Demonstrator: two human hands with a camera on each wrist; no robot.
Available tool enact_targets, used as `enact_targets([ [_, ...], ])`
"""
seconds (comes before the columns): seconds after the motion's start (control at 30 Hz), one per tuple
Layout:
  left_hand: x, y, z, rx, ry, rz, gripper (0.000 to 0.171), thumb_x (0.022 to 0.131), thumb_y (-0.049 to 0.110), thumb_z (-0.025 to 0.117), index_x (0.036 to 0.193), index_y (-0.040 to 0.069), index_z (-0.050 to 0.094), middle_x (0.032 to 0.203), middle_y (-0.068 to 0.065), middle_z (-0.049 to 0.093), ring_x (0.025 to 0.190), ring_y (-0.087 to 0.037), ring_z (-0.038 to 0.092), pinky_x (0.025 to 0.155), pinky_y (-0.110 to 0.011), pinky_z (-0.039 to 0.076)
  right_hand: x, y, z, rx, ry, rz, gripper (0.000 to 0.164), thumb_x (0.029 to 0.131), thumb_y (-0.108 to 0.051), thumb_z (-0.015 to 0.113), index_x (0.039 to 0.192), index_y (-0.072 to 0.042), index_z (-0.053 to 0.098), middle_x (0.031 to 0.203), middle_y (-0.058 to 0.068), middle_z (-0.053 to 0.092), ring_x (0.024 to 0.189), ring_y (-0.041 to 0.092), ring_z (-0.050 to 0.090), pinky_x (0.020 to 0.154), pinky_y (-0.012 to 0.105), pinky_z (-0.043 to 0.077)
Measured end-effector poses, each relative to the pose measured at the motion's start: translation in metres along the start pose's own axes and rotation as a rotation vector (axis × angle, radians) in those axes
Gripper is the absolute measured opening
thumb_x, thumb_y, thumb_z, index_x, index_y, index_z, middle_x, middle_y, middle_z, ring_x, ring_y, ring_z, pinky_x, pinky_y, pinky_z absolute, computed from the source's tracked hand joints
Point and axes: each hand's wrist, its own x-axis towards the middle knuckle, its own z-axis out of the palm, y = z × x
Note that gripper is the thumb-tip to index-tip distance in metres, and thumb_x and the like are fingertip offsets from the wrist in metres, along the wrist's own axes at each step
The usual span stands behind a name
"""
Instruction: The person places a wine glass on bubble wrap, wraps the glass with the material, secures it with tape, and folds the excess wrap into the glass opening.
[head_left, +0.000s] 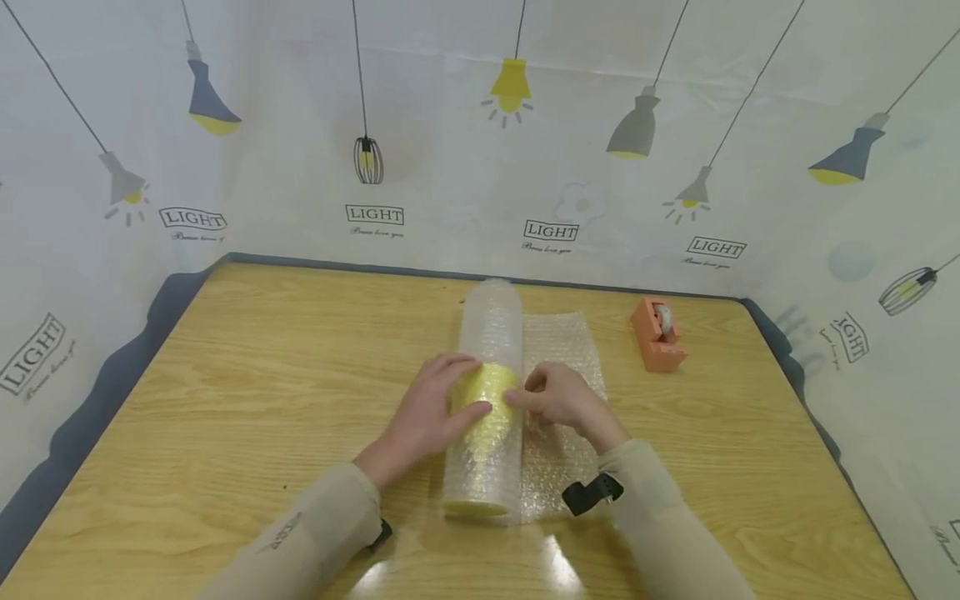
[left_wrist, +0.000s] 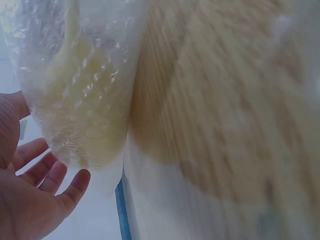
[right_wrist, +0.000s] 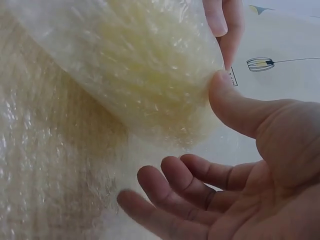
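Observation:
A long cylinder of clear bubble wrap (head_left: 483, 467) lies lengthwise on the wooden table, with something yellow (head_left: 480, 392) showing through its layers. My left hand (head_left: 431, 408) holds this roll from the left, thumb on top and fingers curved over its far part. In the left wrist view, the lower fingers (left_wrist: 75, 187) spread along its side. From the right, my right hand (head_left: 566, 396) touches the roll with its thumb. Its other fingers (right_wrist: 160, 187) are loosely bent below, apart from the roll in the right wrist view. A flat sheet of bubble wrap (head_left: 558, 467) extends right from under the roll.
An orange tape dispenser (head_left: 660, 337) with a roll of tape stands at the back right of the table (head_left: 300, 333). A white curtain (head_left: 450, 125) printed with hanging lamps encloses the back and sides. Dark straps are on both wrists.

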Motion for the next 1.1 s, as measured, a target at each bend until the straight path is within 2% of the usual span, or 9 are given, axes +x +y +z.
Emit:
enact_targets([
  [0.23, 0.004, 0.006, 0.005, -0.001, -0.021, -0.021, 0.061, 0.091, 0.029, 0.080, 0.142, 0.005, 0.059, 0.145, -0.009, 0.056, 0.137, -0.029, 0.047, 0.117, -0.048, 0.042, -0.003, 0.003, -0.004, -0.082, 0.054, -0.082, 0.032, 0.094, -0.032, 0.077, 0.100, -0.001, 0.070, 0.092, 0.010, 0.071, 0.079, 0.021, 0.065, 0.067, 0.033, 0.057],
  [0.4, 0.008, 0.011, 0.010, 0.008, -0.024, -0.009, 0.060, 0.091, 0.029, 0.080, 0.141, 0.005, 0.059, 0.144, -0.009, 0.056, 0.135, -0.029, 0.046, 0.115, -0.047, 0.044, -0.007, 0.003, -0.007, -0.088, 0.070, -0.104, 0.028, 0.094, -0.027, 0.077, 0.101, 0.000, 0.072, 0.094, 0.010, 0.072, 0.082, 0.021, 0.066, 0.071, 0.035, 0.059],
  [0.57, 0.009, 0.015, 0.012, 0.000, -0.026, 0.014, 0.059, 0.091, 0.029, 0.081, 0.140, 0.004, 0.060, 0.143, -0.010, 0.056, 0.135, -0.030, 0.046, 0.114, -0.048, 0.044, -0.009, 0.007, -0.011, -0.053, 0.028, -0.149, 0.029, 0.097, -0.024, 0.073, 0.105, 0.004, 0.074, 0.096, 0.013, 0.074, 0.082, 0.024, 0.070, 0.072, 0.036, 0.060],
  [0.7, 0.012, 0.016, 0.016, 0.025, -0.028, 0.035, 0.059, 0.091, 0.032, 0.081, 0.140, 0.006, 0.061, 0.143, -0.008, 0.056, 0.134, -0.029, 0.046, 0.115, -0.047, 0.044, -0.011, 0.010, -0.014, 0.056, -0.047, -0.131, 0.031, 0.100, -0.023, 0.068, 0.111, 0.005, 0.073, 0.101, 0.014, 0.075, 0.087, 0.029, 0.073, 0.077, 0.042, 0.063],
  [0.83, 0.014, 0.017, 0.019, 0.051, -0.031, 0.054, 0.060, 0.091, 0.034, 0.081, 0.140, 0.006, 0.061, 0.142, -0.007, 0.057, 0.134, -0.028, 0.046, 0.116, -0.046, 0.043, -0.012, 0.011, -0.017, 0.131, -0.094, -0.087, 0.039, 0.102, -0.031, 0.066, 0.116, 0.004, 0.073, 0.106, 0.014, 0.075, 0.092, 0.029, 0.074, 0.084, 0.046, 0.063],
  [0.97, 0.016, 0.019, 0.022, 0.068, -0.029, 0.080, 0.059, 0.090, 0.033, 0.081, 0.138, 0.004, 0.062, 0.141, -0.009, 0.057, 0.134, -0.030, 0.047, 0.115, -0.048, 0.043, -0.012, 0.011, -0.017, 0.130, -0.098, -0.059, 0.047, 0.100, -0.042, 0.067, 0.115, 0.003, 0.074, 0.104, 0.012, 0.075, 0.091, 0.028, 0.073, 0.084, 0.045, 0.063],
  [1.1, 0.017, 0.022, 0.024, 0.085, -0.018, 0.096, 0.058, 0.089, 0.031, 0.082, 0.137, 0.003, 0.063, 0.140, -0.010, 0.058, 0.133, -0.030, 0.048, 0.114, -0.048, 0.043, -0.010, 0.011, -0.016, 0.082, -0.079, -0.068, 0.048, 0.099, -0.046, 0.068, 0.108, 0.001, 0.077, 0.093, 0.009, 0.075, 0.086, 0.027, 0.072, 0.080, 0.045, 0.062],
])
